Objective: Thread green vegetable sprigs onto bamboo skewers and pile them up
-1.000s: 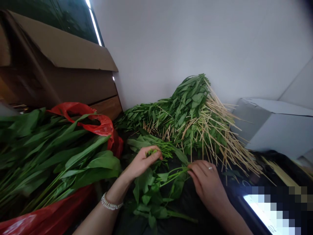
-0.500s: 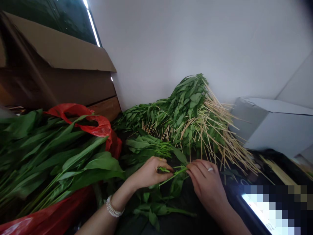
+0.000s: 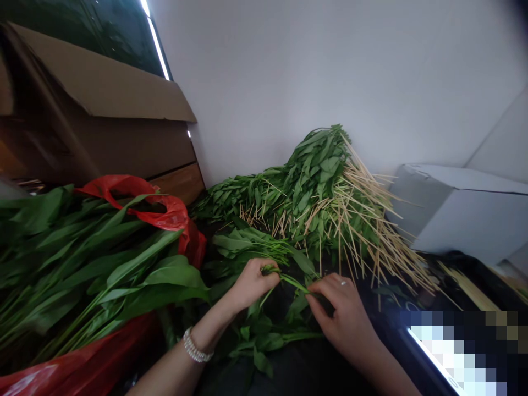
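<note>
Between my hands stretches a thin green leafy stem (image 3: 293, 282). My left hand (image 3: 256, 283) is closed on one end of it, thumb and fingers pinched together, with a bead bracelet (image 3: 197, 346) at the wrist. The other part of the stem is pinched by my right hand (image 3: 336, 302), which wears a ring. Loose leafy sprigs (image 3: 264, 346) lie on the dark surface just below the hands. Beyond my left hand rests a small bunch of leaves with bare green stems (image 3: 256, 245). My palms and the parts of the stem inside the fingers are hidden.
A heap of leaves on thin wooden sticks (image 3: 322, 187) lies against the wall. At left, a red plastic bag (image 3: 181, 214) holds long leafy greens (image 3: 124, 275), with a cardboard box (image 3: 124, 99) behind. A white box (image 3: 466, 209) and a pixelated, lit phone-like device (image 3: 433, 357) are at right.
My left hand has shifted slightly left and up, and my right hand a little left and down. The stem between them now slants down to the right.
</note>
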`<state>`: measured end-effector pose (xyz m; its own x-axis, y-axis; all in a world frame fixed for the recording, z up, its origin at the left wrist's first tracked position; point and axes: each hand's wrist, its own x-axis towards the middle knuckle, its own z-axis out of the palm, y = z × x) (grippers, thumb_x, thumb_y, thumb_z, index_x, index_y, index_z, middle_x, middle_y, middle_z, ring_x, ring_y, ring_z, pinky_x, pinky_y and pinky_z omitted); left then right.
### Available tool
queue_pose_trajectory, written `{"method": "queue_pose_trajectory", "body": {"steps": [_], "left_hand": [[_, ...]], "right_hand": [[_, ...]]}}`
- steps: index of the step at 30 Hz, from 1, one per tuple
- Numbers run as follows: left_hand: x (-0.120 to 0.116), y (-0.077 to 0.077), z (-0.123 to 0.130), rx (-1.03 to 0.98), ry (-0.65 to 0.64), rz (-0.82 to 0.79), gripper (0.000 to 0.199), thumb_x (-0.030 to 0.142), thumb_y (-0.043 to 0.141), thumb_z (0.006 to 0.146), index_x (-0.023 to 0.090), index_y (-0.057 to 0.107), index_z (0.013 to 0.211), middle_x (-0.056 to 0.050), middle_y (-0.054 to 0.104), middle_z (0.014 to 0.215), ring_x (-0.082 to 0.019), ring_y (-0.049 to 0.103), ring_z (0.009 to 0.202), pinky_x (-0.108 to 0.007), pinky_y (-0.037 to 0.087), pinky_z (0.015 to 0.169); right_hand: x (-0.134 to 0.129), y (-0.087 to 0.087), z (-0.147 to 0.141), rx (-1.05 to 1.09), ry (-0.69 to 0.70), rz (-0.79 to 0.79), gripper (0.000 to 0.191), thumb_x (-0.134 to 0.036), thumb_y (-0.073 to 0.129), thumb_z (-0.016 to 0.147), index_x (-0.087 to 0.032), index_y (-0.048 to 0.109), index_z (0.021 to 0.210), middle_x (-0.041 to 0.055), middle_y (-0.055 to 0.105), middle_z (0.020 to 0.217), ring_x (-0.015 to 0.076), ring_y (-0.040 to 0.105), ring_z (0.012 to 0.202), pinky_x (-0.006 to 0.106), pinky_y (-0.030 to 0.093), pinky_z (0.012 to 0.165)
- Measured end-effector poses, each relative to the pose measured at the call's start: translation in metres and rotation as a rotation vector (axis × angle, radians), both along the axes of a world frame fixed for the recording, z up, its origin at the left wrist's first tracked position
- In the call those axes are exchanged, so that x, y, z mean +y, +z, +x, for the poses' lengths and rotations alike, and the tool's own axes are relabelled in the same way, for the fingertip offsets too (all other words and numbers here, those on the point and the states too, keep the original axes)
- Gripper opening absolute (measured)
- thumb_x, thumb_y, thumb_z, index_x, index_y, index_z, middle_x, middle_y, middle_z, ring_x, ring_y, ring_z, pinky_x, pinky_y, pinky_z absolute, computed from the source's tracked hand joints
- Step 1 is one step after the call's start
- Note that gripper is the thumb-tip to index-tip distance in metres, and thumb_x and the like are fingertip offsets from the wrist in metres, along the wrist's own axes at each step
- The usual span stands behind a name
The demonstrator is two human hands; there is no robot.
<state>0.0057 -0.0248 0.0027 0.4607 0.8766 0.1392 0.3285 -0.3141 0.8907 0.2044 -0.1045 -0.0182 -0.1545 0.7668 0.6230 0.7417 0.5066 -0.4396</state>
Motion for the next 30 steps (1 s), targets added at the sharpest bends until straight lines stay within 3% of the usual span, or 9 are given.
{"method": "queue_pose_trajectory", "body": {"steps": [4,9,15,21,23,26,30], "left_hand": [[0.0,-0.003,0.002,-0.171,0.114,-0.299,0.011,0.026,0.051,0.064,0.018,0.051,0.058,0.007,0.039,0.05,-0.008,0.033,0.046,-0.021,0.025,0.046],[-0.003,-0.009,0.008,-0.221,0.202,-0.402,0.009,0.026,0.054,0.061,0.018,0.052,0.059,0.007,0.042,0.049,-0.009,0.035,0.046,-0.021,0.026,0.045],[0.003,-0.015,0.01,-0.226,0.235,-0.281,0.012,0.026,0.054,0.059,0.018,0.047,0.052,0.007,0.037,0.048,-0.008,0.032,0.047,-0.022,0.024,0.046],[0.028,-0.004,-0.02,-0.322,0.373,-0.146,0.015,0.03,0.048,0.066,0.02,0.045,0.056,0.007,0.032,0.051,-0.01,0.029,0.048,-0.022,0.024,0.047],[0.028,0.002,-0.022,-0.332,0.328,-0.079,0.014,0.029,0.048,0.069,0.019,0.049,0.06,0.005,0.04,0.057,-0.012,0.038,0.055,-0.022,0.032,0.053],[0.018,0.009,-0.016,-0.29,0.154,0.082,0.018,0.026,0.045,0.08,0.018,0.051,0.064,0.0,0.054,0.073,-0.016,0.051,0.076,-0.026,0.041,0.074],[-0.001,0.014,-0.009,-0.051,0.016,0.173,0.026,0.031,0.039,0.095,0.018,0.056,0.081,0.0,0.057,0.076,-0.015,0.052,0.074,-0.026,0.041,0.073]], "right_hand": [[0.0,0.0,-0.003,0.06,0.017,-0.099,0.008,-0.016,0.056,0.084,-0.021,0.058,0.079,0.0004,0.06,0.077,0.0189,0.054,0.079,0.033,0.036,0.076],[0.0,0.0,-0.005,0.114,0.011,-0.199,0.009,-0.016,0.055,0.081,-0.021,0.055,0.073,0.0002,0.058,0.075,0.0183,0.053,0.074,0.031,0.037,0.07],[-0.002,0.001,-0.008,0.12,0.035,-0.134,0.013,-0.011,0.052,0.074,-0.021,0.047,0.069,-0.001,0.053,0.07,0.0164,0.05,0.071,0.029,0.036,0.067],[-0.007,0.004,0.003,0.141,0.057,-0.046,0.016,-0.011,0.05,0.074,-0.022,0.041,0.068,-0.0022,0.047,0.067,0.0152,0.046,0.067,0.027,0.033,0.061],[-0.005,0.003,0.003,0.098,0.037,-0.041,0.015,-0.011,0.051,0.074,-0.021,0.042,0.069,-0.0017,0.049,0.068,0.0159,0.047,0.07,0.028,0.034,0.064],[-0.001,-0.001,-0.001,-0.011,0.022,-0.021,0.014,-0.01,0.052,0.076,-0.021,0.045,0.071,-0.001,0.052,0.07,0.0168,0.048,0.072,0.031,0.034,0.07],[0.001,-0.004,-0.004,-0.088,0.005,-0.002,0.012,-0.01,0.051,0.081,-0.02,0.051,0.075,0.0001,0.054,0.072,0.0178,0.048,0.076,0.035,0.034,0.077]]}}
